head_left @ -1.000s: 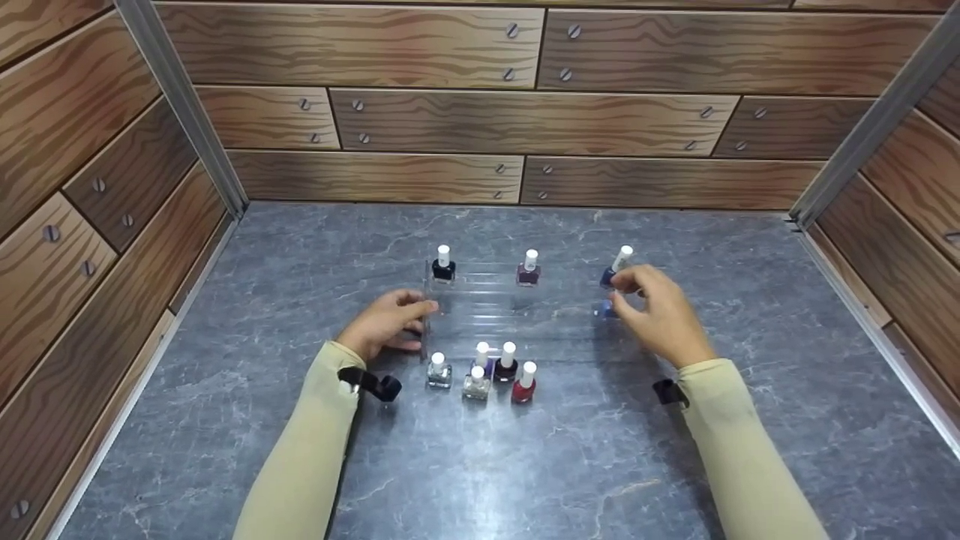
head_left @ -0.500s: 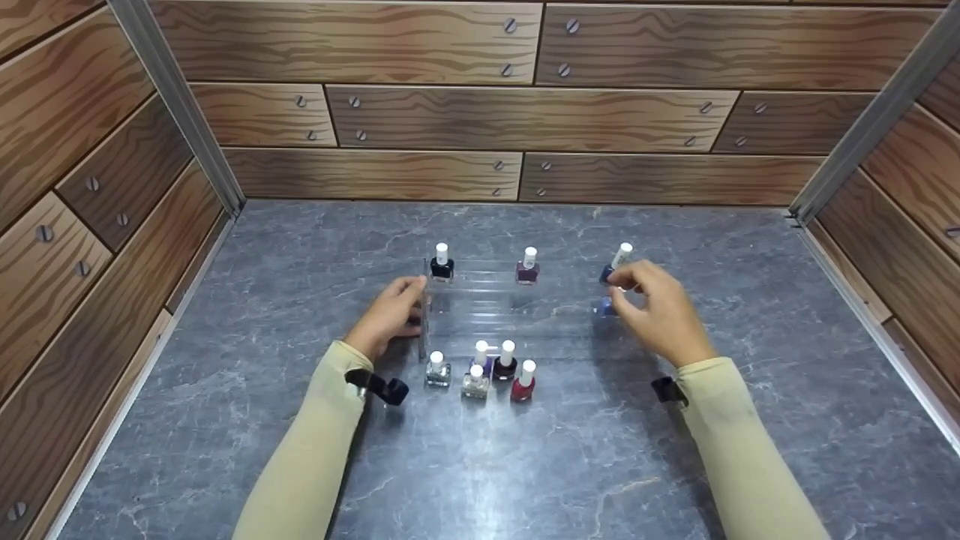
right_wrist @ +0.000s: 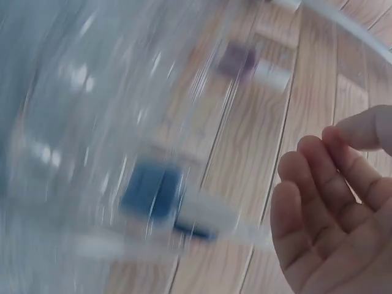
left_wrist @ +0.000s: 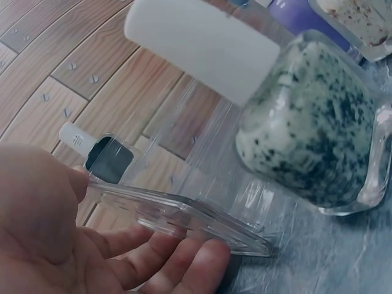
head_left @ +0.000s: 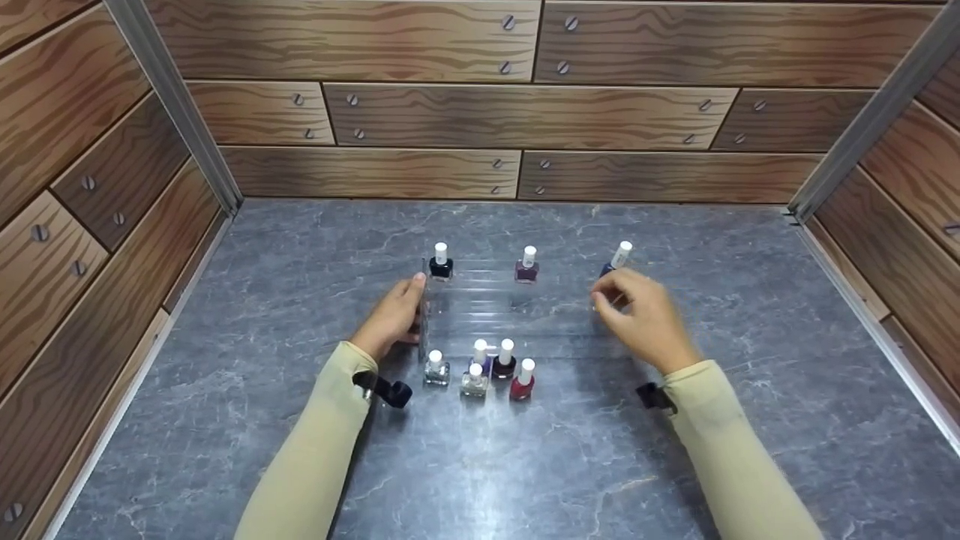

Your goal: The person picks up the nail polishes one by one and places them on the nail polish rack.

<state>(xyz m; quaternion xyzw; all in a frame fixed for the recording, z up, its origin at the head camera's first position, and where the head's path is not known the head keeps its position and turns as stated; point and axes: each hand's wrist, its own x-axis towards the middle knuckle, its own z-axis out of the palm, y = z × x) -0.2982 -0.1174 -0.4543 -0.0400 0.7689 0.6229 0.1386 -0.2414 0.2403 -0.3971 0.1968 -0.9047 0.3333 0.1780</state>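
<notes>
Currently the clear acrylic rack (head_left: 480,307) lies between my two hands, its long axis running from left to right, with wide steps. On its back step the dark blue polish bottle (head_left: 618,257) stands at the right end, its white cap leaning slightly right in the head view; whether it is really tilted, I cannot tell. This bottle is just beyond the fingertips of my right hand (head_left: 645,319), on the forward side, so the right hand is clearly the nearer one. Its fingers are softly bent, the thumb close to them, and I see nothing pinched there. My left hand (head_left: 386,319) holds the left side panel, thumb at the edge and fingers against the outer face. On the same step stand the purple bottle (head_left: 528,265) at the middle and the black bottle (head_left: 441,262) at the left. Nearer to me, the red bottle (head_left: 523,380) and one speckled bottle (head_left: 436,370) rest on the marbled table (head_left: 562,465).
</notes>
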